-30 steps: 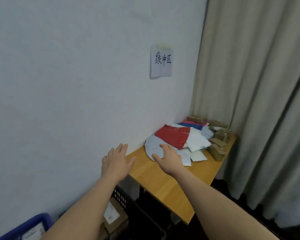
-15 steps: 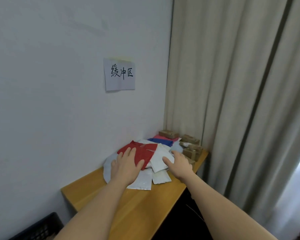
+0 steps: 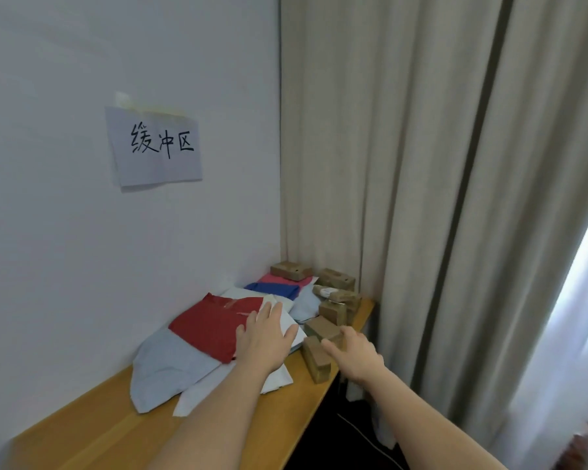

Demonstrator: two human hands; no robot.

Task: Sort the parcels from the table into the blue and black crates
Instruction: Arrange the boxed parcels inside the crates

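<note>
The left hand lies palm down with its fingers straight and slightly spread over the soft parcels, the fingertips on a white mailer and the heel of the hand by the edge of a red mailer; it grips nothing. The right hand reaches in beside it, fingers extended and a little relaxed, hovering at two small brown boxes: the near brown box sits just under and left of its thumb, and a second brown box lies right at its fingertips (whether skin actually touches cardboard cannot be told). Under the red mailer spreads a pale blue-grey mailer, toward the near end of the wooden table. Farther back lie a blue mailer and a pink one, then more brown boxes stacked loosely in the corner by the beige curtain. On the white wall above hangs a paper sign with handwritten characters.
</note>
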